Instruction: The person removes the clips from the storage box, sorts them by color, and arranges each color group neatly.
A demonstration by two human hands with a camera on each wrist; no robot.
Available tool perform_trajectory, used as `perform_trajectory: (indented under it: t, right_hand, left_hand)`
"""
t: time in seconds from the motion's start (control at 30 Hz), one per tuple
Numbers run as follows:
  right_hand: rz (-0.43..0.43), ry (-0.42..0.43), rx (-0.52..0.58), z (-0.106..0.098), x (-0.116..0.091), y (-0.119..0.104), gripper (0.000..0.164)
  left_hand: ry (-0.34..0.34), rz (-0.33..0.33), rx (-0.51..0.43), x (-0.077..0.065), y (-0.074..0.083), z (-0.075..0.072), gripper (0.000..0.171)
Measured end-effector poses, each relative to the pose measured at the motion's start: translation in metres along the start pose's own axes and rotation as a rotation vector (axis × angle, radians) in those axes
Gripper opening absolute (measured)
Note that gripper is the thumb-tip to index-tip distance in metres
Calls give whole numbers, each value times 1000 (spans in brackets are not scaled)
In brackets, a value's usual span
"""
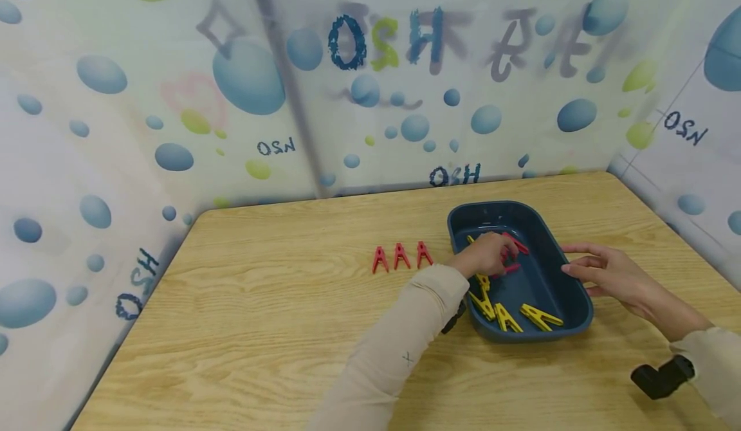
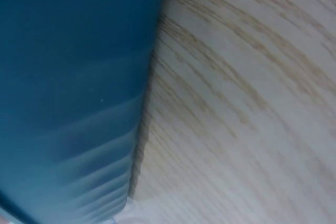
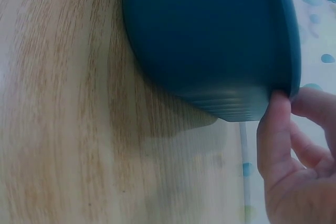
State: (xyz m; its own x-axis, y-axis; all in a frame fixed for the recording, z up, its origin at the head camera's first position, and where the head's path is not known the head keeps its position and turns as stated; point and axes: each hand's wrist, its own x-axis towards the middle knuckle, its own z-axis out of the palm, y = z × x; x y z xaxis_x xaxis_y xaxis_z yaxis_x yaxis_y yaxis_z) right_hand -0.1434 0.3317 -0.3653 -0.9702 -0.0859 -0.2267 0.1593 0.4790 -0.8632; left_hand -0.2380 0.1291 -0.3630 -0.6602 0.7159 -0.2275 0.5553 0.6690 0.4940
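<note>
My left hand [image 1: 492,253] reaches down into the dark blue plastic bin [image 1: 550,283], among red clothespins [image 1: 517,243]. Its fingertips are partly hidden, so whether they pinch a clothespin is unclear. In the left wrist view only the bin's outer wall [image 2: 79,87] and the table show. My right hand [image 1: 613,276] holds the bin's right rim; in the right wrist view its thumb and a finger [image 3: 315,108] pinch the edge. Several yellow clothespins [image 1: 505,318] lie in the bin's near and left part. On the table left of the bin, three red clothespins [image 1: 401,256] stand in a row.
The bin rests on a wood-grain table [image 1: 260,321]. Behind and at the sides hangs a pale backdrop [image 1: 243,148] with blue and green drops and mirrored lettering. A small black device [image 1: 662,377] is strapped at the right wrist.
</note>
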Motion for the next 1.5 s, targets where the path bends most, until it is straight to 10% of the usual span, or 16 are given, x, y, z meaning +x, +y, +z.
perform_trajectory:
  t: [0.43,0.9,1.5]
  right_hand:
    - [-1,-2,29,-1,0,2,54]
    - [17,8,25,-1,0,0,60]
    - [-1,13,27,0,0,-1,56]
  left_hand:
    - [-80,-12,-164,2,0,6,37]
    - [-118,20,10,2,0,7,32]
    - [-117,54,-25,-1,0,5,23]
